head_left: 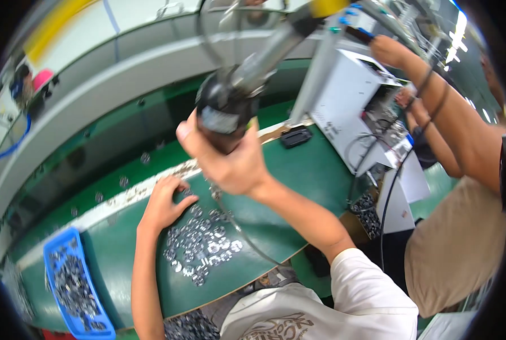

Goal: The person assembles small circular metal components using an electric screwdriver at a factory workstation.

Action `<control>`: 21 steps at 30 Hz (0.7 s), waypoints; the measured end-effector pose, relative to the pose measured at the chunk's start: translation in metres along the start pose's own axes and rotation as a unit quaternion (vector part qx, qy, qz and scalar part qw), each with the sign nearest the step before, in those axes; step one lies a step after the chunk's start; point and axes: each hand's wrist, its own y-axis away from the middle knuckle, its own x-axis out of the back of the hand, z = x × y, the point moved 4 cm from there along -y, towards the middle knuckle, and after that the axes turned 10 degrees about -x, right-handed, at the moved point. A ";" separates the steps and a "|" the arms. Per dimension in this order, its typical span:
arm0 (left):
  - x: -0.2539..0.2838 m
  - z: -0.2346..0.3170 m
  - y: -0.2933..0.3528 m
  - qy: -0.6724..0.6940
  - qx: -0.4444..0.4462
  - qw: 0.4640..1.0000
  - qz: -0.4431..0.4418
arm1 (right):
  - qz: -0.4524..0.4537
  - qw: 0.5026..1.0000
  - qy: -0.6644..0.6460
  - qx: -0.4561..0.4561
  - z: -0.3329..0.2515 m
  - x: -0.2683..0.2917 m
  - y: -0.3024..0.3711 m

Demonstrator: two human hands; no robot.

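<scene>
Grasping the black tool [223,105] around its lower end with the right grip [235,164], holding it above the desk [278,187], below its metal shaft [269,60]. Resting the left grip [161,209], loosely curled, beside the shiny parts [212,247], being unable to tell here whether pinching one. Judging the tool stiff, smooth and rather heavy, perhaps hanging partly on the shaft, so calling for a full palm wrap. Judging the parts, lying loose on the desk, light, hard and slippery, possibly scratching easily, so suiting a fingertip pinch at the rim
</scene>
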 end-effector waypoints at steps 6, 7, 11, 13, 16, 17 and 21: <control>-0.005 0.071 0.015 -0.085 0.127 0.982 -0.113 | 0.069 0.995 0.055 0.039 -0.008 0.027 0.029; -0.009 0.088 0.021 -0.129 0.126 0.978 -0.109 | 0.054 0.996 0.064 0.014 -0.010 0.027 0.034; -0.034 0.119 0.043 -0.216 0.158 0.963 -0.037 | 0.058 0.997 0.044 0.028 -0.025 0.026 0.049; -0.040 0.115 0.046 -0.209 0.159 0.965 -0.014 | 0.059 0.997 0.051 0.028 -0.028 0.027 0.056; -0.040 0.111 0.047 -0.217 0.128 0.967 0.039 | 0.057 0.996 0.065 0.015 -0.033 0.030 0.067; -0.037 0.109 0.044 -0.204 0.146 0.968 0.020 | 0.068 0.996 0.052 0.009 -0.029 0.032 0.070; -0.034 0.078 0.050 -0.258 0.162 0.953 0.012 | 0.082 0.996 0.014 -0.025 -0.017 0.027 0.079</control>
